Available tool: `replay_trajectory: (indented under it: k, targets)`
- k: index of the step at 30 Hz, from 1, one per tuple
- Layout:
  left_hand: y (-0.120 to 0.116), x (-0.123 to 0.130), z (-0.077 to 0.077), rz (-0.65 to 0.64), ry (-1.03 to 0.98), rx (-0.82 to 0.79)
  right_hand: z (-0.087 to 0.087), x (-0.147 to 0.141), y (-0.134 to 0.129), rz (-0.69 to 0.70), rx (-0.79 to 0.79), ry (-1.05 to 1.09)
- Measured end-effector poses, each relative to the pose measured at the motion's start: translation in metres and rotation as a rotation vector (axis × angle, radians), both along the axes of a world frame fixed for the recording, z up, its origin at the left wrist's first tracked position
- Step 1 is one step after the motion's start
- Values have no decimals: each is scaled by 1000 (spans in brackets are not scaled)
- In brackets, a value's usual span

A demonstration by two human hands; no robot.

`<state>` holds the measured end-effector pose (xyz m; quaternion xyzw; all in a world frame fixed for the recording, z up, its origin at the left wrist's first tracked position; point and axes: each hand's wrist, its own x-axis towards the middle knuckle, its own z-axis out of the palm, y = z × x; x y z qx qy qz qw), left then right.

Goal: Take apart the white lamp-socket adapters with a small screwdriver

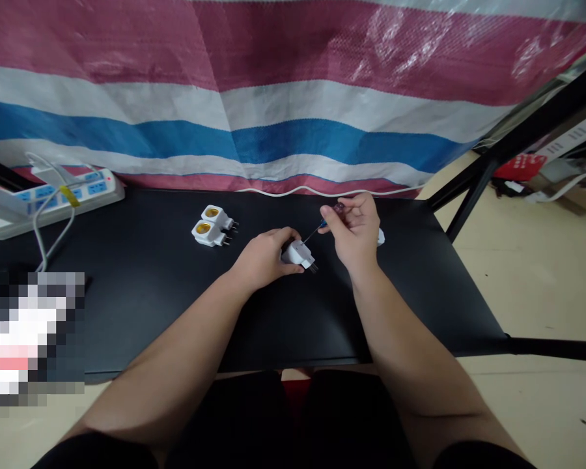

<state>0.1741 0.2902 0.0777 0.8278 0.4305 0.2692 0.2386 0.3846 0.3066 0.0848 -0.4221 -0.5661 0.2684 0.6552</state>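
In the middle of the black table (166,306), my left hand (268,257) is closed around a white plug adapter (299,253) whose metal pins point to the lower right. My right hand (354,228) grips a screwdriver (323,223) by its dark handle. The thin shaft slants down to the left, its tip at the upper face of the adapter; the screw itself is too small to make out. Two more white plug adapters with round gold sockets (209,226) lie side by side to the left. A small white piece (381,237) shows partly behind my right hand.
A white power strip with blue outlets (95,189) and a looped cable (68,195) stands at the back left. A pixelated patch covers the table's left front. Behind hangs a striped plastic sheet (273,65), with a white cord (317,191) along its base. Black frame bars (461,208) rise at the right.
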Motion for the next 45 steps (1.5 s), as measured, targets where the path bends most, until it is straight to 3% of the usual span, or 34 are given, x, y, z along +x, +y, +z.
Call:
replay_trajectory:
  k: [4,10,17,24,28,32,36,39,45]
  targets:
    - [3,-6,0,-84,0,-2,-2,4,4,-12,-79,32]
    - [8,-17,6,-165,-32,-44,-4,4,6,65,-62,88]
    - [10,-31,23,-130,-13,-295,-12,2,11,296,-117,306]
    - [14,-42,21,-212,-92,-469,-11,-5,5,461,-147,406]
    - [15,-45,22,-229,-69,-435,-14,-6,1,467,-117,305]
    - [13,-40,26,-168,-23,-356,-17,-9,-2,203,33,159]
    - [8,-31,29,-123,25,-267,-18,-11,-4,46,6,95]
    - [7,-27,29,-102,70,-213,-17,-9,-3,92,-17,99]
    - [7,-28,29,-49,126,-152,-10,5,2,311,-18,154]
